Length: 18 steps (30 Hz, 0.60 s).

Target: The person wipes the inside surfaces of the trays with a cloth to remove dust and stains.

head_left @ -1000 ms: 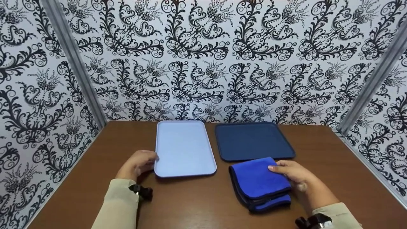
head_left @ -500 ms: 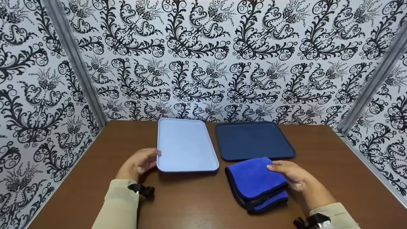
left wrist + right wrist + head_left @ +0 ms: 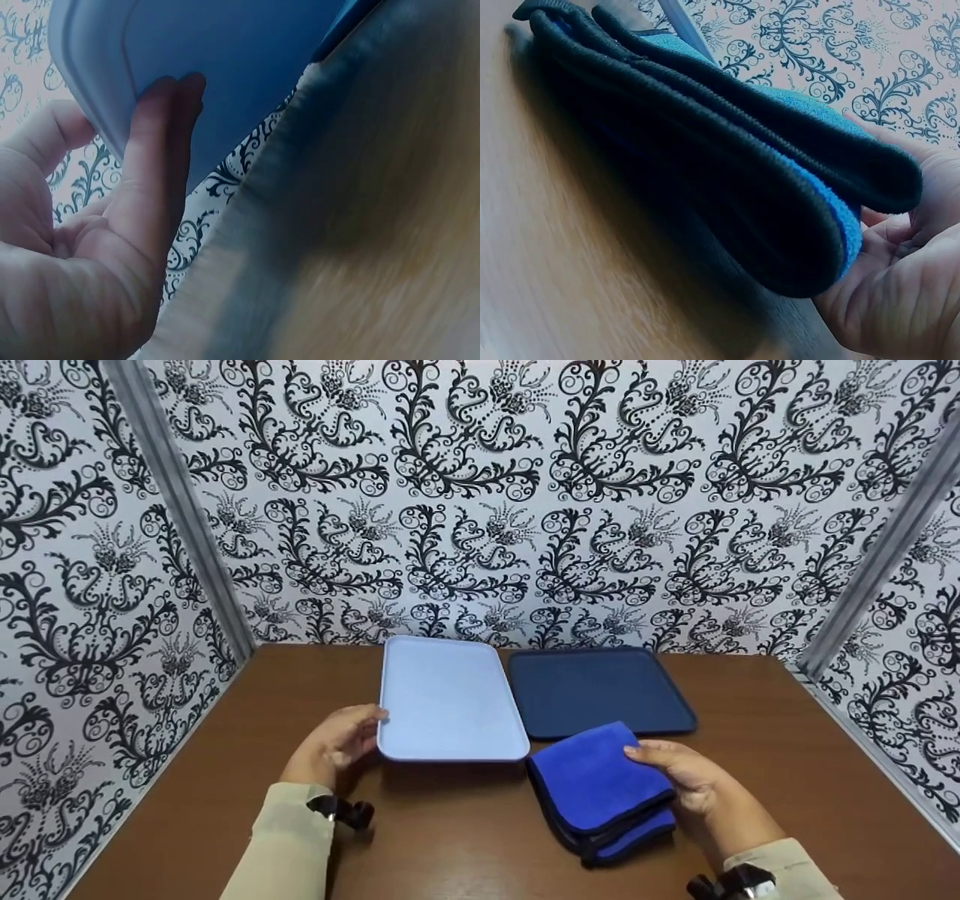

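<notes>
My left hand [image 3: 341, 742] pinches the left edge of a light blue tray [image 3: 454, 701], thumb on the rim and fingers underneath. In the left wrist view the tray's underside [image 3: 240, 60] is raised off the table, with fingers [image 3: 154, 150] pressed against it. My right hand [image 3: 690, 776] grips a folded blue cloth [image 3: 600, 780] with black edging, thumb on top. Its folded layers [image 3: 705, 142] hang above the table in the right wrist view, with the hand [image 3: 907, 247] at their right end. The left tray's near right corner is close to the cloth.
A dark blue tray [image 3: 600, 690] lies flat at the back right of the brown table [image 3: 465, 840], just right of the light tray. Patterned walls [image 3: 480, 510] enclose the back and both sides.
The light blue tray has lifted and shifted right, towards the dark tray, with my left hand. The cloth has moved slightly left in my right hand. The dark tray stays put.
</notes>
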Motion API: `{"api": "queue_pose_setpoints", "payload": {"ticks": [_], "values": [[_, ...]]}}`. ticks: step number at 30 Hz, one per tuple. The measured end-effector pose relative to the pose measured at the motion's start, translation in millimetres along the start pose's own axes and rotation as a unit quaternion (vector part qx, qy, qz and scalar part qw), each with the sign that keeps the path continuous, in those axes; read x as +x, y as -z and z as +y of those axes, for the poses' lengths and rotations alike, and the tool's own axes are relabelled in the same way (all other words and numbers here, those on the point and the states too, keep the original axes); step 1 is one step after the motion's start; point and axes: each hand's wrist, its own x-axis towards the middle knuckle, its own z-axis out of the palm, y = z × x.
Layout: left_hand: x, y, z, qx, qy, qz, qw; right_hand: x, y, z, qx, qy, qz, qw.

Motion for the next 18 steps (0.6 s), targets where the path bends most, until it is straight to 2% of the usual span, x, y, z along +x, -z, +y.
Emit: {"api": "queue_pose_setpoints", "payload": {"ticks": [8, 14, 18], "values": [[-11.1, -15.8, -6.8, -0.031, -0.025, 0.005, 0.9992, 0.9, -1, -1, 0.033, 0.009, -0.058, 0.9977], [-21.4, -30.8, -11.1, -0.050, -0.029, 0.011, 0.9983, -6.0, -7, -10, 0.024, 0.031, -0.052, 0.9979], [-27.5, -38.3, -9.6, -0.055, -0.035, -0.004, 0.9979, -14.0, -10, -22, 0.029, 0.051, -0.035, 0.9976]]}}
